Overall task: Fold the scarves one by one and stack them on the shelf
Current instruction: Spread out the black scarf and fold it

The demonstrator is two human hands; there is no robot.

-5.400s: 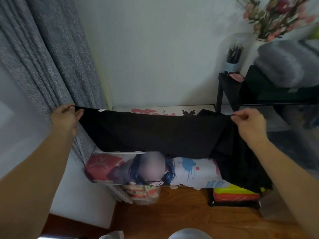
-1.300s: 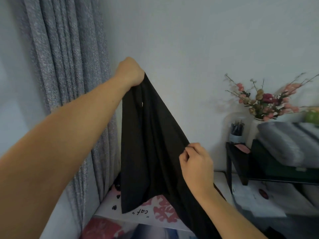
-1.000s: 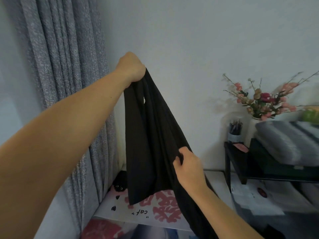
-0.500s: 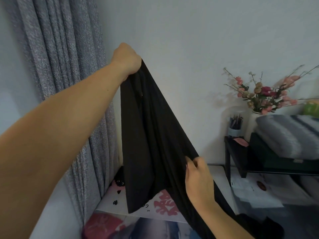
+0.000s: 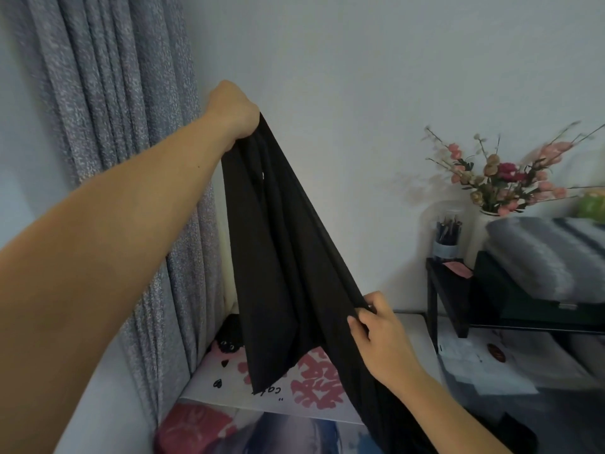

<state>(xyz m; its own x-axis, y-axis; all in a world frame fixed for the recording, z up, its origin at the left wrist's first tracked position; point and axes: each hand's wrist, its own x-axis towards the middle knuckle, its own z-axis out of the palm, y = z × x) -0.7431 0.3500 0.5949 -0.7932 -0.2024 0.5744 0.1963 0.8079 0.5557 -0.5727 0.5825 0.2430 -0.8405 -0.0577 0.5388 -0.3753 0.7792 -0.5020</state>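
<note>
So the left hand [image 5: 234, 108] is up high in front of the grey curtain [image 5: 108, 126], fist closed tight around the bunched top end of a black scarf [image 5: 281, 257]. The fabric hangs down from there in long folds and fans out wider toward the bottom. The right hand [image 5: 381, 339] is lower and over to the right, fingers curled with the thumb pinching the scarf's right edge, so that side gets pulled out at a slant while the left part just dangles loose, its lower corner hanging in front of a white cloth with pink print [image 5: 314, 388]. More of the black material trails down past the right wrist and out of the bottom of the shot. Over on the right there's a black shelf [image 5: 448, 290] against the wall, with a folded grey scarf [image 5: 540, 253] sitting on top of a dark folded one [image 5: 504, 286]. Behind those is a vase of pink flowers [image 5: 504, 178] and a pen cup [image 5: 447, 237]. Right side is a bit blurry, so can't say much more about what's under the shelf.
</note>
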